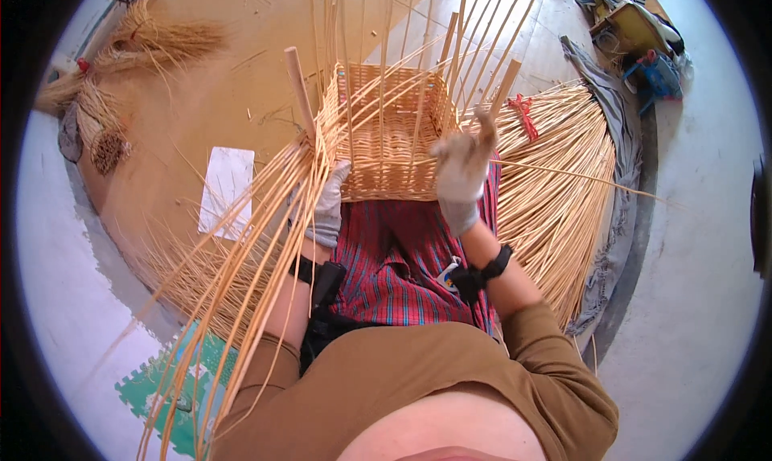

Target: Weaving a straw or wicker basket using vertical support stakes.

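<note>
A partly woven wicker basket [390,176] rests at my lap, with upright canes rising from its walls and wooden stakes [299,91] at its corners. My left hand [328,208], in a pale glove, is closed at the basket's near left corner, its fingers partly hidden by a long bundle of loose canes [265,220] trailing toward me. At the right wall, my gloved right hand [462,176] is raised beside the near right stake [505,87]. Its fingers point up, apart from the thumb, slightly blurred. A single cane [579,178] sticks out rightward from beside this hand.
A large pile of canes [555,204] with a red tie lies to my right on grey cloth [623,155]. Tied bundles [100,127] sit at far left. A white sheet [227,189] and green foam mat [173,381] are on the left floor. A blue stool [655,77] stands far right.
</note>
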`<state>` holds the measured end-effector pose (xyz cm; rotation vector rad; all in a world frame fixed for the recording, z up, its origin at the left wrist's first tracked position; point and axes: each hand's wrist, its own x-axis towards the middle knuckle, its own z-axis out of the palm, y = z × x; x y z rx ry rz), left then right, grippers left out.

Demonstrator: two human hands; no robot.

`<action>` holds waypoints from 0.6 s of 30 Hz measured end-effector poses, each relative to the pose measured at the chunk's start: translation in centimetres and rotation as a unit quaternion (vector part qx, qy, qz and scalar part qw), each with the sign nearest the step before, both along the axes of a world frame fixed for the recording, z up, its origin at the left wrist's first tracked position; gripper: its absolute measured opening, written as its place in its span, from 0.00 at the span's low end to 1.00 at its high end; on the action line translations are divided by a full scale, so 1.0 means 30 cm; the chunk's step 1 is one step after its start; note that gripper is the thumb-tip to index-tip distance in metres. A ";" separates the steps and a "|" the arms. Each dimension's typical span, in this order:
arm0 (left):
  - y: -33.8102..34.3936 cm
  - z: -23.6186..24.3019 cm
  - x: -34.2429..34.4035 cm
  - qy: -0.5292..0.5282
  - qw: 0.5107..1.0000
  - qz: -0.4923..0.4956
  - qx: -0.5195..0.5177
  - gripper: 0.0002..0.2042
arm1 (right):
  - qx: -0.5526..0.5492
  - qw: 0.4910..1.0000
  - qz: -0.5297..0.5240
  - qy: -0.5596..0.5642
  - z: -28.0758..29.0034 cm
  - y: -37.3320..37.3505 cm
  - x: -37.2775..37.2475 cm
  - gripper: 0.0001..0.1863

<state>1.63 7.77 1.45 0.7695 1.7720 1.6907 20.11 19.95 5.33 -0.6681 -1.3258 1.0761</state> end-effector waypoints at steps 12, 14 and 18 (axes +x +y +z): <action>0.141 0.085 0.127 -0.015 0.957 -0.257 -0.133 0.19 | -0.025 0.991 -0.031 -0.131 -0.119 -0.033 0.148 0.17; 0.175 0.053 0.141 -0.019 0.953 -0.272 -0.131 0.17 | 0.168 0.959 -0.024 -0.226 -0.037 0.077 0.048 0.27; 0.159 0.027 0.157 0.018 0.973 -0.167 -0.158 0.07 | 0.291 0.895 -0.060 -0.333 0.214 0.161 -0.133 0.35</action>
